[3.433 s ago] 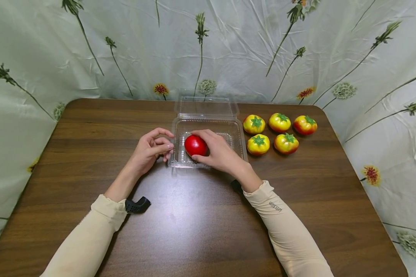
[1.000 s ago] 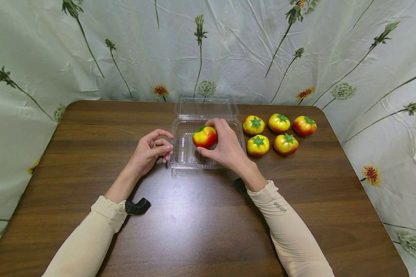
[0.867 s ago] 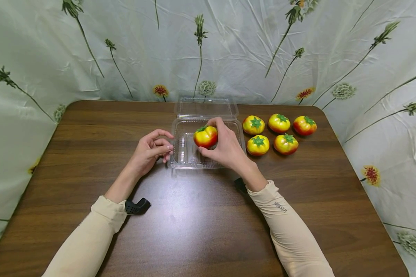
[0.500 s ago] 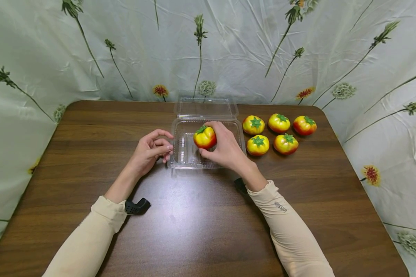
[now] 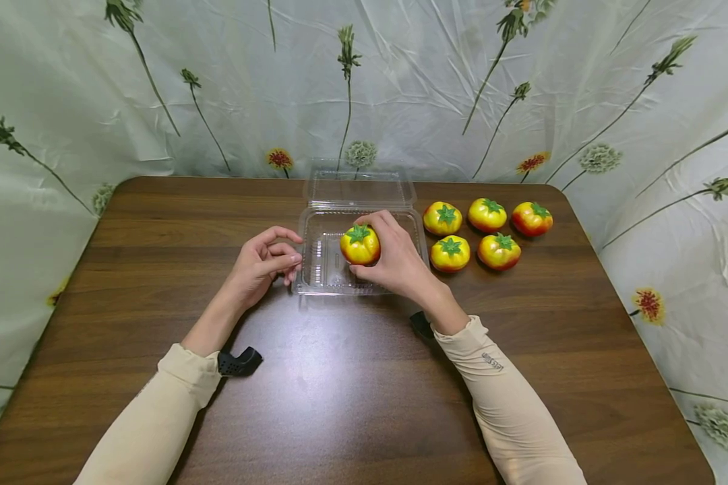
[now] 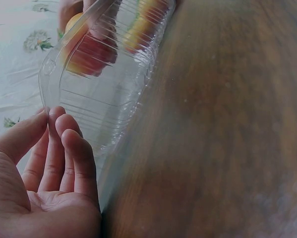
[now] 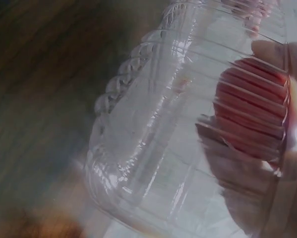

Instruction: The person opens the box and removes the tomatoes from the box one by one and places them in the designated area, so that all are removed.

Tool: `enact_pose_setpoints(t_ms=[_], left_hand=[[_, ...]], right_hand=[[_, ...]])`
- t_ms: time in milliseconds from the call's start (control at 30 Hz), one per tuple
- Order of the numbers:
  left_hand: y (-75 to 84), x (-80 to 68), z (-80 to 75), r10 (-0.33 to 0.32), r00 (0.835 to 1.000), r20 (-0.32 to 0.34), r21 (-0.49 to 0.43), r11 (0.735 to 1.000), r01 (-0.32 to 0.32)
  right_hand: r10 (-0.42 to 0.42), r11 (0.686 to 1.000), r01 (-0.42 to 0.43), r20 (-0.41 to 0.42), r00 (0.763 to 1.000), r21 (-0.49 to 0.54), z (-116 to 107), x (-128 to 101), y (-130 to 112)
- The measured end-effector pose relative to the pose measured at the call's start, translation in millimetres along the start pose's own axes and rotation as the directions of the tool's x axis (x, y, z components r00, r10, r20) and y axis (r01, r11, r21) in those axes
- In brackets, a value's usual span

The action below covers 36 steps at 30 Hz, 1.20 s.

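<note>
My right hand [image 5: 394,259] grips a yellow-and-red tomato [image 5: 359,246] between thumb and fingers, its green leafy top facing up. It is over the open clear plastic clamshell container [image 5: 323,285]. Through the container's ribbed wall, the right wrist view shows the tomato's red side [image 7: 250,109]. At the container's left side, my left hand [image 5: 261,263] pinches its rim. The left wrist view shows that thumb and fingertips meeting on the clear rim [image 6: 45,94].
Several more tomatoes [image 5: 499,252] stand in two rows to the right of the container. The container's hinged lid [image 5: 360,186] lies open toward the table's back edge. A flower-printed cloth [image 5: 230,74] hangs behind the brown wooden table [image 5: 340,404].
The right hand has turned the tomato: its plain red side showed earlier, then the leafy top tilted away, and now that top faces up. The left hand stays on the rim.
</note>
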<state>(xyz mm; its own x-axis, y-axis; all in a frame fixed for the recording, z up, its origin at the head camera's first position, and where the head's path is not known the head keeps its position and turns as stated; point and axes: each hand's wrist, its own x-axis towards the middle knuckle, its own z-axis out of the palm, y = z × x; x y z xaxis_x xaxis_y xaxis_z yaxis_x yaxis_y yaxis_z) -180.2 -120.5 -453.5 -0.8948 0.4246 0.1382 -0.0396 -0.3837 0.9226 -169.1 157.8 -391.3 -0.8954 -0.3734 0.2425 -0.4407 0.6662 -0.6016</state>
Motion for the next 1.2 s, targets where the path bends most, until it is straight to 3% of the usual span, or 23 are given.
enact_pose_setpoints(t_ms=[433, 767, 1200], left_hand=[[-0.2, -0.4, -1.0, -0.005, 1.000, -0.003, -0.003, 1.000, 0.005], [-0.2, 0.4, -0.6, 0.011, 1.000, 0.015, -0.007, 1.000, -0.011], [-0.2, 0.3, 0.6, -0.002, 1.000, -0.010, 0.004, 1.000, 0.002]], right_hand=[[-0.036, 0.999, 0.036, -0.012, 0.999, 0.009, -0.1, -0.7, 2.0], [0.003, 1.000, -0.002, -0.041, 0.999, 0.018, -0.6, -3.4, 3.4], [0.007, 1.000, -0.008, -0.097, 0.995, -0.016, -12.7, -5.9, 12.8]])
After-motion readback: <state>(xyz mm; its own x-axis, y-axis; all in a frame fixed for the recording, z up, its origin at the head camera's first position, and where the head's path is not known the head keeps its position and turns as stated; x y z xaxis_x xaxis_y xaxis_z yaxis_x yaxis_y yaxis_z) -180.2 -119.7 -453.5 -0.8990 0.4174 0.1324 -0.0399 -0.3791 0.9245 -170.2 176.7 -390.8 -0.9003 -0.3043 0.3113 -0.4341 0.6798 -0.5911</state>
